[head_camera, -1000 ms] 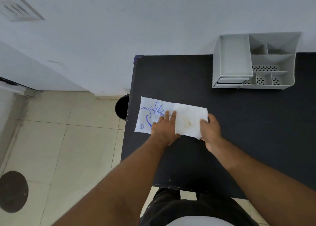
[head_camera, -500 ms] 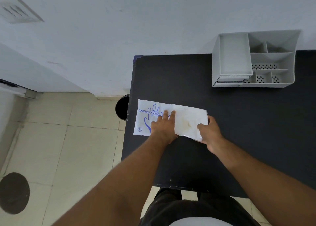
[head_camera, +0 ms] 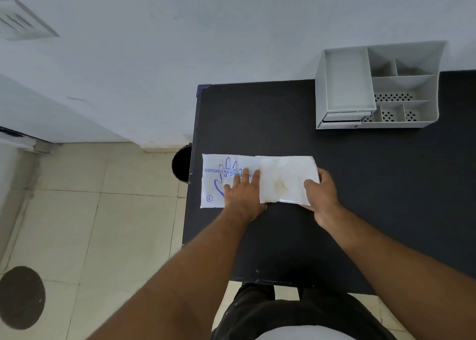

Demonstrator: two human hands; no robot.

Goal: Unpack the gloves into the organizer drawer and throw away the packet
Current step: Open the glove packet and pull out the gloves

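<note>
Packet (head_camera: 257, 180) unopened at frame centre: left hand (head_camera: 243, 194) flat on it, right hand (head_camera: 320, 192) pinching its end; drawer (head_camera: 343, 116) shut

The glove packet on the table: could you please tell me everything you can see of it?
The glove packet is a flat, white, soft-looking plastic pouch with a blue hand outline and the words "DISPOSABLE POLYETHYLENE", partly covered. It lies lengthwise near the left edge of the black table. The left hand presses flat on its middle; the right hand grips its right end. It looks unopened.
</note>
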